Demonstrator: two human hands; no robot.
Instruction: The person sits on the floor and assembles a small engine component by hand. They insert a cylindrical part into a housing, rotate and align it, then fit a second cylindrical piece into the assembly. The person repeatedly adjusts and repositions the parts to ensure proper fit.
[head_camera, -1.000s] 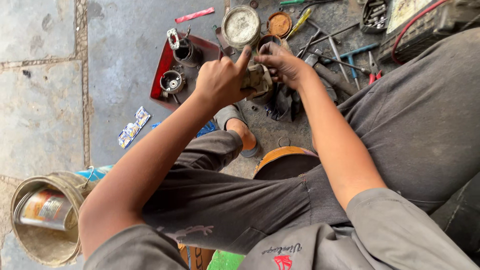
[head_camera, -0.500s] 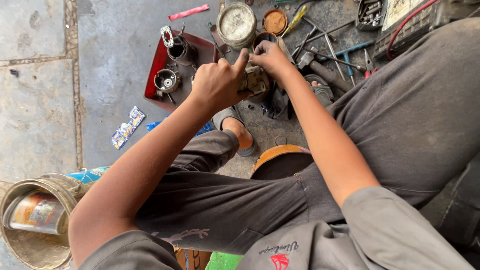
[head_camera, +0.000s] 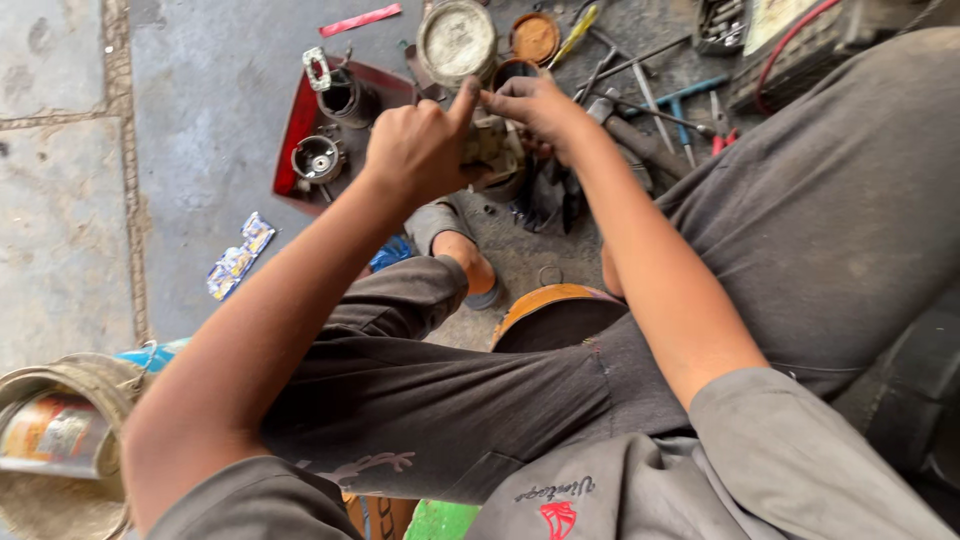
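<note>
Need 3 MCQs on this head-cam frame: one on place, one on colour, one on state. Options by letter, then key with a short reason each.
1. Where does the red tray lie?
A. on the floor beyond the left hand
B. on the person's lap
C. inside the bucket

2. What colour is the flat strip on the floor at the top of the view?
A. green
B. pink-red
C. white

3. How do the two hands stand?
A. both flat on the floor
B. both on a grimy metal part
C. one in a pocket

Key:
1 A: the tray lies on the concrete past the left hand.
2 B: the strip is pink-red against grey floor.
3 B: left hand and right hand close on the metal part between them.
</note>
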